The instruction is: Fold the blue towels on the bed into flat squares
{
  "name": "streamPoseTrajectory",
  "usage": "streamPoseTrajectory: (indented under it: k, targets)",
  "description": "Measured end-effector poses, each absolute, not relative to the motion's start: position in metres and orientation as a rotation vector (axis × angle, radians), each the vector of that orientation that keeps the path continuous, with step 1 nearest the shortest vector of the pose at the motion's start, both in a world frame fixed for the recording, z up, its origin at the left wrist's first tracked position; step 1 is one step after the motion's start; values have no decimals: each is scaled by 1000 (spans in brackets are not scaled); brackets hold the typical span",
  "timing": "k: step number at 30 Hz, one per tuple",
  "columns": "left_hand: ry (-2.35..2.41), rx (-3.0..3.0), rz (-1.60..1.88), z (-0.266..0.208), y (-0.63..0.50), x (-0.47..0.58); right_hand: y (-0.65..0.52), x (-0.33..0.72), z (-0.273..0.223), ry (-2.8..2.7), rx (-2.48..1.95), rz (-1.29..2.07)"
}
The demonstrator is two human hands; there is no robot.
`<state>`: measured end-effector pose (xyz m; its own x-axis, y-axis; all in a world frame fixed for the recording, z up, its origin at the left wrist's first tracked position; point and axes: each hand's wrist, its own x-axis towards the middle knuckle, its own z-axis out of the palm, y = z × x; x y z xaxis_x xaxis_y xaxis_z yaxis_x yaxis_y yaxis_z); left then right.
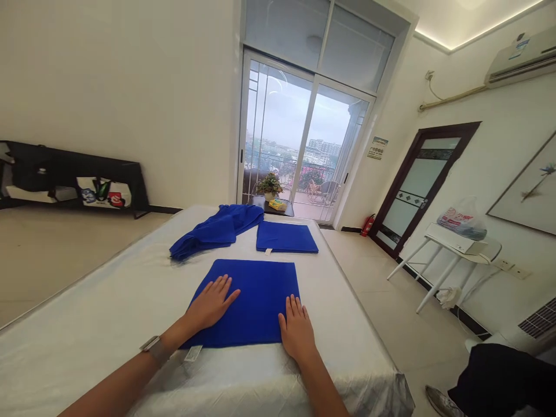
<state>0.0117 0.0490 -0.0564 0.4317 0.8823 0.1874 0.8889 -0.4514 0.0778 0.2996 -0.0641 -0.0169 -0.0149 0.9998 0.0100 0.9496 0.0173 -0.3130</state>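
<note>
A blue cloth (254, 307), folded into a flat square, lies on the table near me, with a white tag (193, 354) sticking out at its front left corner. My left hand (214, 302) rests flat on the cloth's left part, fingers stretched out. At its right edge lies my right hand (296, 325), also flat, with the fingers extended. Just beyond is a second folded blue cloth (287, 237), showing a small white tag. To its left a crumpled blue cloth (219, 229) lies in a loose heap.
A pale cover drapes the table (130, 301). Behind it stand a small dark table with a potted plant (270, 185) and a yellow box (277, 205). On the right, a white chair (434, 258) carries a box and a plastic bag (461, 220). A person's dark-clothed leg (499, 376) shows lower right.
</note>
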Motion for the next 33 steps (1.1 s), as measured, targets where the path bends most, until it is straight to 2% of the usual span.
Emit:
streamPoseTrajectory:
  k: [7,11,23,33]
  targets:
    - [-1278,-2936,-481,-36,32,150,-64,301,-19,-2068,-2007,268]
    - [-1192,-2945,-479,-44,28,173,-64,300,-18,-2059,-2014,264]
    - [-1707,-2635,-304,-66,13,-13,-62,300,-18,-2081,-2052,256]
    - [-1729,-2597,-334,-68,-5,-27,-63,300,-17,-2088,-2055,233]
